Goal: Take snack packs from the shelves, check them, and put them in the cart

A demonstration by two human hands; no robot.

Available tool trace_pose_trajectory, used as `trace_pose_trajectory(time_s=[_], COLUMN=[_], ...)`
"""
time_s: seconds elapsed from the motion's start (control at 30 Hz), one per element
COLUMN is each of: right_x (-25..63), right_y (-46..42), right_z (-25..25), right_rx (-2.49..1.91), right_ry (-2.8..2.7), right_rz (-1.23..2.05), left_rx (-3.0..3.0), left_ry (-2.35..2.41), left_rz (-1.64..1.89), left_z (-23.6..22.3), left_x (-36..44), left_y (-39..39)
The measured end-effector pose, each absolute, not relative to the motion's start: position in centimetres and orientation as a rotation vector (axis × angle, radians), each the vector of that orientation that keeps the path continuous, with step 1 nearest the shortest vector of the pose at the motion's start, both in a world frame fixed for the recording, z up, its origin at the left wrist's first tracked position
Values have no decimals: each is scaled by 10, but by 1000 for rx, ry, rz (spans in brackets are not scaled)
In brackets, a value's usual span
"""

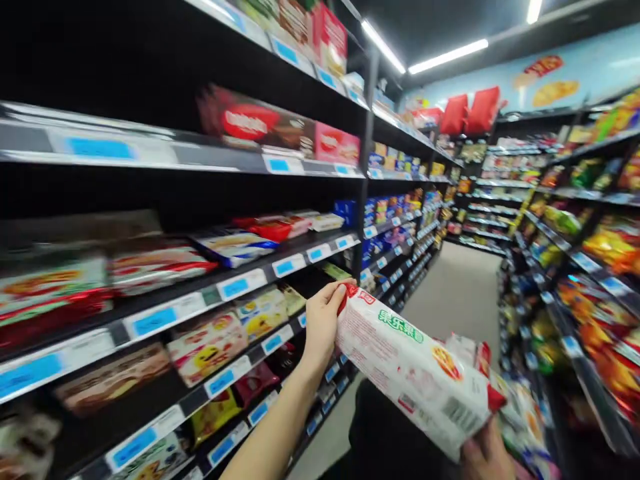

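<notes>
A long white snack packet [415,373] with red ends, green lettering and a barcode is held across the aisle. My left hand [323,327] pinches its far red end, fingers closed on the wrapper. My right hand [485,457] grips the near end from below at the picture's bottom edge; only part of it shows. More packets [515,407] lie just beyond the white one, near my right hand.
Black shelves [240,283] with blue price tags run along the left, stocked with biscuit and snack packs. Another stocked shelf row [580,267] lines the right. A pale floor aisle [460,287] runs between them toward far shelving under ceiling lights.
</notes>
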State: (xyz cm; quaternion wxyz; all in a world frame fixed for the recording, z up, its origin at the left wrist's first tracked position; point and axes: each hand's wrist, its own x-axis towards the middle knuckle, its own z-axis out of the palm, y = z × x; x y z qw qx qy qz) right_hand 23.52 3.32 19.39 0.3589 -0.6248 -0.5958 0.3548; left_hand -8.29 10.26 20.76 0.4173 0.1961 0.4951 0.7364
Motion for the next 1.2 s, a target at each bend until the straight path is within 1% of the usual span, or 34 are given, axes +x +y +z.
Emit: trace_pose_trajectory(time_s=[0.13, 0.27, 0.33, 0.37, 0.47, 0.53, 0.6, 0.67, 0.73, 0.8, 0.87, 0.97, 1.07, 1.2], right_x=[255, 269, 270, 269, 259, 252, 245, 238, 231, 226, 224, 229, 237, 243], right_y=[13, 5, -1, -4, -10, -9, -4, 4, 11, 18, 23, 27, 30, 34], right_z=[221, 210, 196, 189, 171, 164, 160, 159, 161, 165, 169, 174, 178, 181], right_rx=[-1663, -1899, -2065, -2171, -2452, -2489, -2439, -2364, -2279, -2179, -2080, -2018, -2046, -2174], right_ry=[-1028, -854, -920, -991, -1336, -1571, -1706, -1741, -1730, -1731, -1765, -1810, -1776, -1553], right_rz=[1118, 1042, 917, 800, 271, -12, -78, 2, 144, 285, 377, 480, 623, 813], left_rx=[441, 464, 530, 561, 698, 890, 1190, 1541, 1786, 1850, 1868, 1950, 2199, 2446], left_ry=[1042, 955, 1030, 1075, 1256, 1451, 1602, 1503, 1146, 980, 987, 986, 871, 756], left_rz=[1466, 1168, 1067, 1011, 817, 715, 703, 781, 852, 868, 892, 865, 769, 707], left_z=[142, 77, 47, 34, 11, 13, 28, 54, 84, 110, 127, 136, 135, 135], left_x=[-10, 29, 39, 42, 45, 44, 44, 48, 57, 68, 78, 86, 87, 85], left_y=[101, 70, 50, 40, 17, 13, 16, 26, 38, 49, 60, 74, 87, 99])
